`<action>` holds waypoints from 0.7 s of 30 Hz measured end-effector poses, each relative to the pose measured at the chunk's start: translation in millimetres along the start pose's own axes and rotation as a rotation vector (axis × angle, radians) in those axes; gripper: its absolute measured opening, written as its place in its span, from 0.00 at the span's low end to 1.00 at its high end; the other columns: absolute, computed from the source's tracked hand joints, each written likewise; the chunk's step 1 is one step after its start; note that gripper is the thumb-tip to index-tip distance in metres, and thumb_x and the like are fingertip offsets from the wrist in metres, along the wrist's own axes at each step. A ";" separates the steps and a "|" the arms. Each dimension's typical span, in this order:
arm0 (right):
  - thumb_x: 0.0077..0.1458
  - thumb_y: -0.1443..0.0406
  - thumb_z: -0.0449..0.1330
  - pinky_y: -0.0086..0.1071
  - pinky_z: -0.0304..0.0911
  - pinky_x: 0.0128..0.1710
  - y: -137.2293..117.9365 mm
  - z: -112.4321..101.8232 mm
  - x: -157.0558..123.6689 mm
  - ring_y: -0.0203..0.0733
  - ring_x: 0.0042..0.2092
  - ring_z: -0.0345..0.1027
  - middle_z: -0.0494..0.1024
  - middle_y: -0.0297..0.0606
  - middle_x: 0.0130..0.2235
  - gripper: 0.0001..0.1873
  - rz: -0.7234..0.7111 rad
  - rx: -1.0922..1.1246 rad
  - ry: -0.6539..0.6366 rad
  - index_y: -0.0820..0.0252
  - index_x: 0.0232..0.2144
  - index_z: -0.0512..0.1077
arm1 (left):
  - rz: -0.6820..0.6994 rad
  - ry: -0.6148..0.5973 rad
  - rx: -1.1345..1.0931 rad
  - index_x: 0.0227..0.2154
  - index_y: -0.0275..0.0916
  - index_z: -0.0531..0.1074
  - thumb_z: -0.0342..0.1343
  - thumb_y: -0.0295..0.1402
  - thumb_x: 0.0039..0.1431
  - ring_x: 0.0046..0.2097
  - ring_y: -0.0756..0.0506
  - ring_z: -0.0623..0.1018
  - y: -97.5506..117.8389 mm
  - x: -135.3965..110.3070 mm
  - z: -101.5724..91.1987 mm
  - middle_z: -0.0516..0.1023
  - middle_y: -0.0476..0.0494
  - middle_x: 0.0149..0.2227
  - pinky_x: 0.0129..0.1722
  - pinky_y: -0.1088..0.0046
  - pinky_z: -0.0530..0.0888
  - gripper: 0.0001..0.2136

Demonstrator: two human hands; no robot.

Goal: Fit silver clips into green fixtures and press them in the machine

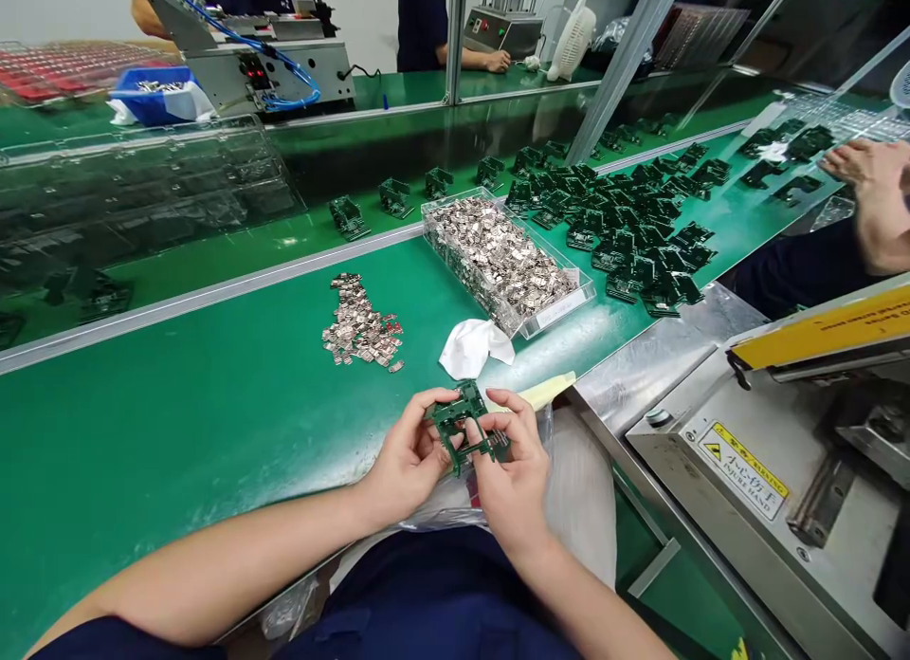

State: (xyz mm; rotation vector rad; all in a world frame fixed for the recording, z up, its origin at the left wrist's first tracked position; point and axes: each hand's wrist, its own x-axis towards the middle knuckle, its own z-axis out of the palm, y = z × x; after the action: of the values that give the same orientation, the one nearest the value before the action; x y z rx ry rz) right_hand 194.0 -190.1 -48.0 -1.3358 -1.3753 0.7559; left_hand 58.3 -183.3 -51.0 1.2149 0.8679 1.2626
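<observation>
Between my two hands, just over the table's front edge, is a dark green plastic frame part with an opening in its middle. My left hand grips its left side between thumb and fingers. On the other side my right hand holds it, the thumb lying across the frame and fingers curled behind. Whether a small metal piece is pinched there too, I cannot make out. Beyond my hands lie a crumpled white cloth and a loose pile of small silvery metal pieces.
A clear tray full of metal pieces stands ahead. Many green frames are heaped to its right; others sit on the conveyor behind. At right is a machine with a warning label. A co-worker's hand is at far right.
</observation>
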 end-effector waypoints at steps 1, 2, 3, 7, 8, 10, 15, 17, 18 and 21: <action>0.57 0.65 0.59 0.40 0.62 0.49 0.3 0.7 -0.5 0.48 0.52 0.66 0.69 0.43 0.50 0.05 -0.001 0.003 0.006 0.57 0.30 0.72 | 0.004 0.003 0.003 0.50 0.47 0.66 0.57 0.29 0.61 0.36 0.53 0.73 -1.1 -0.4 -0.3 0.73 0.50 0.37 0.37 0.83 0.73 0.15; 0.57 0.65 0.59 0.40 0.62 0.49 0.5 1.5 -0.9 0.47 0.52 0.66 0.69 0.43 0.49 0.04 -0.005 0.006 0.011 0.58 0.30 0.72 | 0.008 0.010 0.009 0.50 0.47 0.66 0.56 0.30 0.61 0.35 0.54 0.72 -2.4 -0.8 -0.7 0.72 0.50 0.36 0.36 0.83 0.73 0.15; 0.56 0.65 0.59 0.39 0.62 0.49 0.8 2.2 -1.1 0.47 0.52 0.66 0.69 0.43 0.49 0.03 -0.009 0.008 0.013 0.58 0.30 0.72 | 0.008 0.023 0.021 0.50 0.47 0.66 0.56 0.30 0.62 0.35 0.54 0.72 -3.7 -1.1 -1.1 0.72 0.50 0.36 0.35 0.83 0.73 0.14; 0.56 0.66 0.60 0.37 0.64 0.48 0.2 3.8 -0.7 0.45 0.49 0.67 0.71 0.41 0.46 0.01 0.015 0.083 -0.040 0.58 0.32 0.71 | -0.013 0.088 0.077 0.49 0.45 0.67 0.57 0.32 0.61 0.35 0.53 0.72 -6.5 -1.8 -2.0 0.73 0.49 0.38 0.35 0.81 0.73 0.14; 0.57 0.66 0.59 0.36 0.66 0.46 -0.8 3.9 -0.5 0.43 0.47 0.68 0.72 0.40 0.44 0.01 0.046 0.135 -0.066 0.57 0.33 0.71 | -0.021 0.099 0.083 0.49 0.45 0.67 0.57 0.33 0.61 0.35 0.52 0.73 -6.0 -1.9 -1.8 0.73 0.48 0.38 0.35 0.80 0.74 0.14; 0.58 0.66 0.59 0.32 0.68 0.39 -3.5 3.9 0.0 0.39 0.39 0.70 0.73 0.37 0.39 0.03 0.128 0.260 -0.102 0.57 0.36 0.70 | -0.039 0.111 0.091 0.48 0.44 0.67 0.57 0.34 0.61 0.36 0.51 0.74 -3.8 -2.1 -0.9 0.74 0.47 0.38 0.36 0.79 0.75 0.13; 0.54 0.66 0.63 0.27 0.69 0.33 -9.4 5.1 1.1 0.35 0.33 0.69 0.74 0.34 0.33 0.04 0.247 0.457 -0.079 0.57 0.33 0.71 | -0.070 0.150 0.126 0.47 0.42 0.66 0.57 0.36 0.61 0.38 0.49 0.76 2.0 -3.8 2.4 0.76 0.45 0.39 0.37 0.77 0.76 0.13; 0.52 0.66 0.64 0.27 0.70 0.34 -9.3 5.8 0.8 0.35 0.34 0.70 0.74 0.34 0.34 0.04 0.257 0.482 -0.065 0.58 0.31 0.72 | -0.078 0.156 0.140 0.47 0.41 0.66 0.57 0.36 0.61 0.38 0.49 0.76 2.8 -4.9 2.9 0.76 0.45 0.39 0.37 0.76 0.76 0.13; 0.52 0.66 0.65 0.28 0.70 0.35 -9.0 6.0 0.5 0.36 0.35 0.70 0.74 0.35 0.34 0.04 0.255 0.489 -0.060 0.58 0.31 0.72 | -0.076 0.154 0.155 0.48 0.41 0.66 0.56 0.36 0.61 0.37 0.49 0.76 2.8 -5.6 2.9 0.76 0.45 0.38 0.36 0.76 0.75 0.14; 0.51 0.65 0.66 0.28 0.70 0.34 -7.9 6.4 -0.5 0.37 0.36 0.71 0.74 0.36 0.34 0.05 0.251 0.501 -0.047 0.59 0.27 0.72 | -0.048 0.148 0.238 0.48 0.41 0.66 0.56 0.35 0.61 0.33 0.50 0.75 2.7 -8.0 2.5 0.75 0.47 0.35 0.31 0.78 0.73 0.13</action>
State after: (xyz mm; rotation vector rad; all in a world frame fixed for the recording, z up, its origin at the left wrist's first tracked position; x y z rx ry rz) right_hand 185.4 -190.6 -42.4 -1.0992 -0.9711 1.2164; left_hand 58.8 -191.8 -49.0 1.2897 1.1750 1.2479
